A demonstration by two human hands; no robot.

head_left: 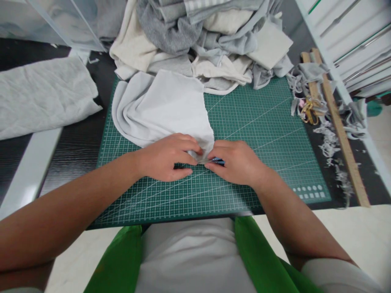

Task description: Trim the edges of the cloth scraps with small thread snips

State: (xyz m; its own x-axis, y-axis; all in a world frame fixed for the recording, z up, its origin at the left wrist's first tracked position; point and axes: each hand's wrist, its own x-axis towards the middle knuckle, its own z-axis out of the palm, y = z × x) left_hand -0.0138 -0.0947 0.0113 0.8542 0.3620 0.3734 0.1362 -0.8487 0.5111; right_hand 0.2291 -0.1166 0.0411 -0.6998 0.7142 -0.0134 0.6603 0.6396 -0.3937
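Observation:
A piece of white fabric (180, 101) lies partly folded on a green cutting mat (244, 118), its left side bunched in soft folds. At its near right corner, my left hand (171, 156) has its fingers closed on the fabric edge, the thumb slightly apart. Facing it, my right hand (236, 160) grips a small blue tool with a thin metal tip (217, 161), which looks like thread snips; most of it is hidden in the palm. The tip and my right fingertips meet the fabric's edge, close to my left fingertips.
A heap of grey and cream cloth (171, 32) covers the mat's far edge. Grey folded fabric (45, 93) lies left. To the right are gold-handled scissors (310, 110), wooden strips (342, 134) and thread scraps (328, 140). A clear plastic bin (55, 24) stands back left.

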